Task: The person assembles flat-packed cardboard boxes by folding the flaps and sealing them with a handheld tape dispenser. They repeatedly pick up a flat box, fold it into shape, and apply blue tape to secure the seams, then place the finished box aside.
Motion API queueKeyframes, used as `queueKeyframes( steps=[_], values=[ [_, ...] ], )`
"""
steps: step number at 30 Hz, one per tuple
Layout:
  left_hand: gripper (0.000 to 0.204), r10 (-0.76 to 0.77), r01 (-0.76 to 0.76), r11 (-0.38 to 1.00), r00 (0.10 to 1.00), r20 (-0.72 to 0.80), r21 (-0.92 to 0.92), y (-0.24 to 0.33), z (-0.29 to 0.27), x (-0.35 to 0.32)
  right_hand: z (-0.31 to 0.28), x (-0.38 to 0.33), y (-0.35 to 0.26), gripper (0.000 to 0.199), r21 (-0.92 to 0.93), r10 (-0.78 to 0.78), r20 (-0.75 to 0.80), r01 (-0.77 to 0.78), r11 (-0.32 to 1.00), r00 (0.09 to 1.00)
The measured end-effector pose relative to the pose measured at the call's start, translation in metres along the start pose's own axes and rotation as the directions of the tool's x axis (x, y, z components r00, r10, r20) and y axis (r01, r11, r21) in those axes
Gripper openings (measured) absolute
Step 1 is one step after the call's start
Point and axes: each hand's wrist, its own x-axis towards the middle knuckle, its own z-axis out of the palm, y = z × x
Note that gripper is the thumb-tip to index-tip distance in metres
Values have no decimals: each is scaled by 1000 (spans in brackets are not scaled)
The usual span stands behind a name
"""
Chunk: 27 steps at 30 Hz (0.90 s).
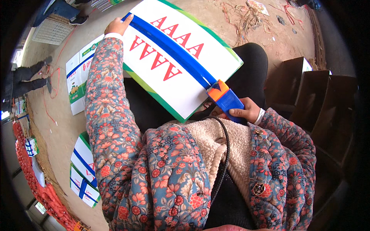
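Note:
A white cardboard box [200,61] with green edges and red printing lies across my lap, tilted. A strip of blue tape [169,48] runs along its centre seam. My right hand [246,111] grips a blue and orange tape dispenser [225,98] at the near end of the strip. My left hand [118,26] presses on the far end of the box, fingers on the tape's start. Both arms wear floral sleeves.
Flat folded boxes [77,82] lie on the dirt floor to the left, and taped boxes [83,175] sit lower left. Red mesh sacks [38,184] line the left edge. Dark cartons [316,100] stand at right. Another person's legs [27,79] are at far left.

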Motion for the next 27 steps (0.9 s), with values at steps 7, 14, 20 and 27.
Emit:
queueKeyframes(
  steps=[7, 14, 20, 27],
  values=[
    [84, 39, -28, 993, 995, -97, 116, -17, -15, -2, -45, 38, -5, 43, -110, -188, 45, 192, 975, 981],
    [82, 795, -734, 591, 599, -90, 335, 119, 33, -66, -104, 87, -37, 47, -286, -156, 59, 166, 944, 986],
    [85, 758, -717, 651, 628, -174, 247, 116, 62, -31, -107, 100, 14, 49, 89, -238, 58, 232, 969, 970],
    [82, 686, -660, 722, 722, -87, 211, 113, 53, -21, -94, 15, 42, 51, 40, -13, -17, 14, 999, 1000]
  ],
)
